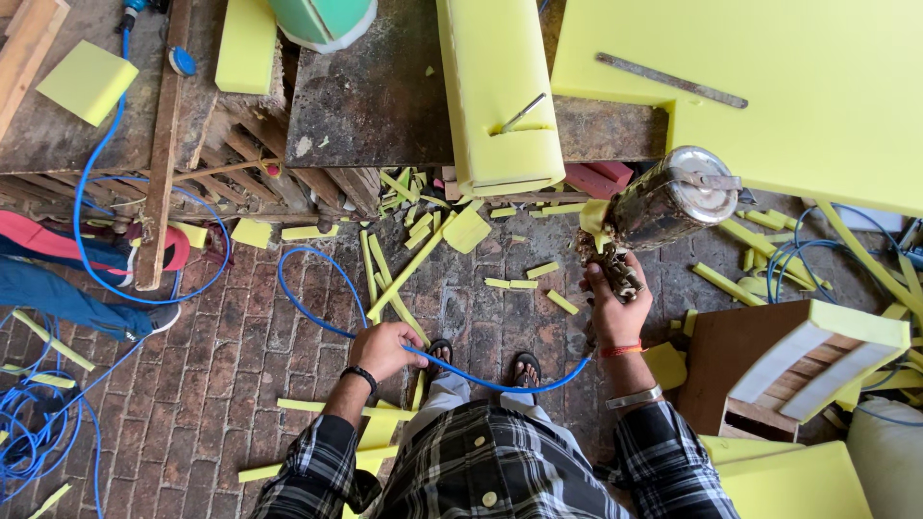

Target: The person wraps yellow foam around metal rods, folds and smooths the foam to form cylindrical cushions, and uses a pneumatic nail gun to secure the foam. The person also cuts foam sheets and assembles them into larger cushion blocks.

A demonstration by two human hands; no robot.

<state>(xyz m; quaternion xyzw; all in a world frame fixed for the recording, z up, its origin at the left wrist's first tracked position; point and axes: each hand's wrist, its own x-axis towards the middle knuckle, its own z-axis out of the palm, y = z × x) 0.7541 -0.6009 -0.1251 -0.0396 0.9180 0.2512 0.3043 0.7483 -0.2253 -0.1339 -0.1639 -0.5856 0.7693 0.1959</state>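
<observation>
Left hand (pixel 385 348): fingers curled tight around the blue hose (pixel 308 312), held low above the brick floor (pixel 240 356).
Right hand (pixel 615 308): fist clenched on the grimy handle of the spray gun (pixel 663 207), its metal cup tilted up near the yellow foam slab (pixel 769 86).
Hose: runs from left hand across to right, passing just before the sandals (pixel 524 370).
Foam scraps (pixel 404 269): strewn over the bricks.

An upholstery workshop: yellow foam slabs (pixel 769 86), offcuts (pixel 404 274), air hose (pixel 317 308), brick floor (pixel 231 365).
</observation>
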